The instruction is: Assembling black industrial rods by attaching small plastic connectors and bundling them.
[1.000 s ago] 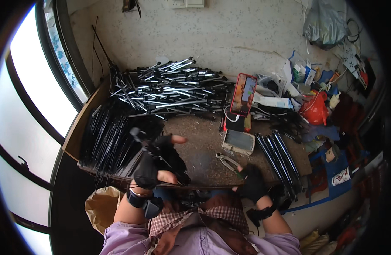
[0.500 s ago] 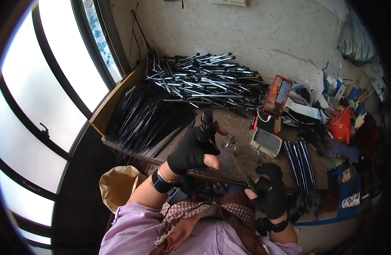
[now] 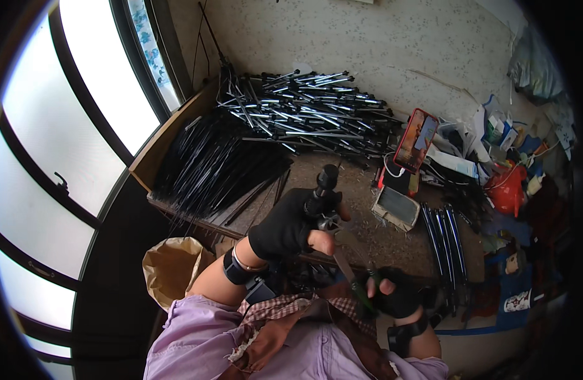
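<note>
My left hand (image 3: 285, 227), in a black fingerless glove, is closed around a black rod-like part (image 3: 327, 178) whose knobbed end sticks up above the fist. The rest of that part is hidden by the hand. In my right hand (image 3: 399, 292), also gloved in black, is a pair of green-handled pliers (image 3: 346, 261). Their handles are spread, and the metal jaws reach up to the left hand, beside the thumb and the black part. Whether the jaws touch the part I cannot tell.
Shiny rods with black ends (image 3: 304, 114) are heaped at the back of the bench (image 3: 392, 244). Thin black strips (image 3: 221, 168) lie at left, several rods (image 3: 444, 250) at right. A phone (image 3: 416, 142) stands behind a grey block (image 3: 398, 206). A paper bag (image 3: 171, 272) is lower left.
My right hand has moved left and up, bringing the pliers, now spread, to the left hand. The left hand has shifted slightly right, still holding the black part.
</note>
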A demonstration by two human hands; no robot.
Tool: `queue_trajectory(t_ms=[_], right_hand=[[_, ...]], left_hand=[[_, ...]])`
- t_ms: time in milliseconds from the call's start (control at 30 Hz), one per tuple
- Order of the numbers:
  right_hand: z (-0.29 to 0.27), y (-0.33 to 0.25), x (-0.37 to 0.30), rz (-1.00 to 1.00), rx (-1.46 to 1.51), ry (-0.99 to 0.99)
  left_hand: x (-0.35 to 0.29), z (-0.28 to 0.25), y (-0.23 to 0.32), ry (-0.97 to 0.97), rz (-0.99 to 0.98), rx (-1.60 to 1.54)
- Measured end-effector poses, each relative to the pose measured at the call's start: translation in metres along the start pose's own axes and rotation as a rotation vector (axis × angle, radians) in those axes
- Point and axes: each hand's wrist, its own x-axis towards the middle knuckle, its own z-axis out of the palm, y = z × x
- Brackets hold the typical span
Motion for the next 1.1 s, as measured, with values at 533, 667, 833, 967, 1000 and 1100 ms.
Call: queue_trajectory(t_ms=[533, 667, 833, 967, 1000, 1100], right_hand=[[0.017, 0.000, 0.036, 0.016, -0.359, -0.432], [0.040, -0.025, 0.045, -0.364, -1.037, 0.166], [0.021, -0.017, 0.034, -0.105, -0.713, 0.002], [0.035, -0.016, 0.044, -0.020, -0.660, -0.288], [0.039, -0.018, 0.048, -0.129, -0.834, -0.292], [0.055, -0.034, 0.050, -0.475, -1.218, 0.466]], left_hand=[[0.007, -0.007, 0.004, 0.006, -0.157, -0.089], [0.000, -0.016, -0.003, 0.028, -0.137, 0.155], [0.004, -0.018, -0.007, 0.008, 0.001, 0.095], [0.006, -0.017, -0.004, -0.025, 0.006, 0.153], [0.007, -0.016, -0.005, -0.028, 0.006, 0.221], [0.003, -0.018, -0.010, 0.048, 0.045, 0.221]])
